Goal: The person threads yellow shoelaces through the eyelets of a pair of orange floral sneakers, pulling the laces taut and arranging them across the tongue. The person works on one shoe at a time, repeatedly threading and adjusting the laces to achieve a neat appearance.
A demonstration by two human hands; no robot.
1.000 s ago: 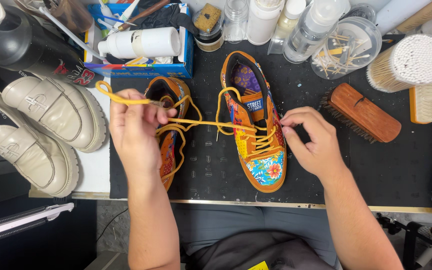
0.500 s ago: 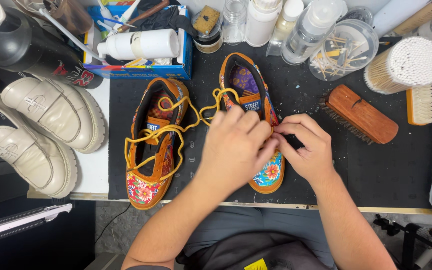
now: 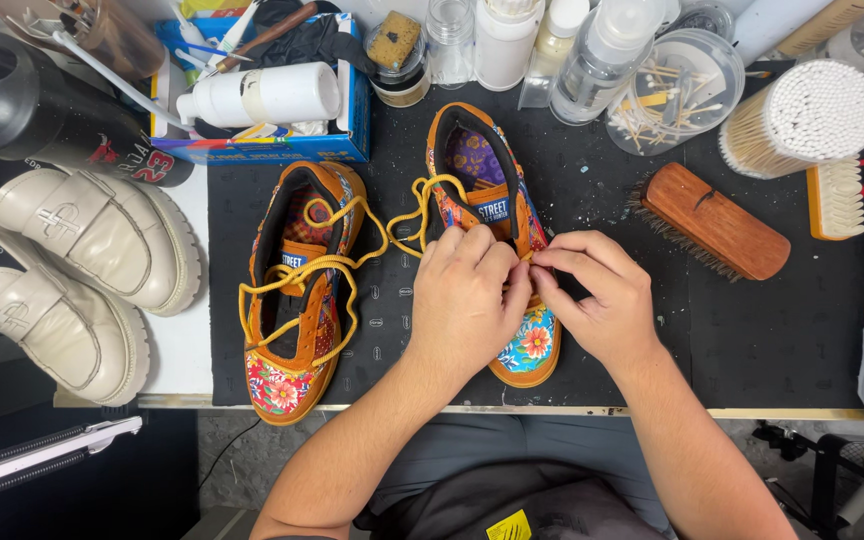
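Pinching together over the right-hand shoe (image 3: pixel 512 200), the left hand (image 3: pixel 467 300) and right hand (image 3: pixel 597 295) meet fingertip to fingertip at its lacing, seemingly nipping the yellow lace (image 3: pixel 422 205), though the contact itself is hidden. That shoe's long axis runs near to far on the black mat (image 3: pixel 752 330), toe toward the person, lace trailing far-left toward the other shoe (image 3: pixel 297 290).

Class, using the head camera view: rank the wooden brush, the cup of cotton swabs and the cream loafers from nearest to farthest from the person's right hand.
1. Wooden brush: lying on the black mat just to the right of the right hand.
2. Cup of cotton swabs: farther back, at the upper right.
3. Cream loafers: at the far left edge, beyond both patterned shoes.
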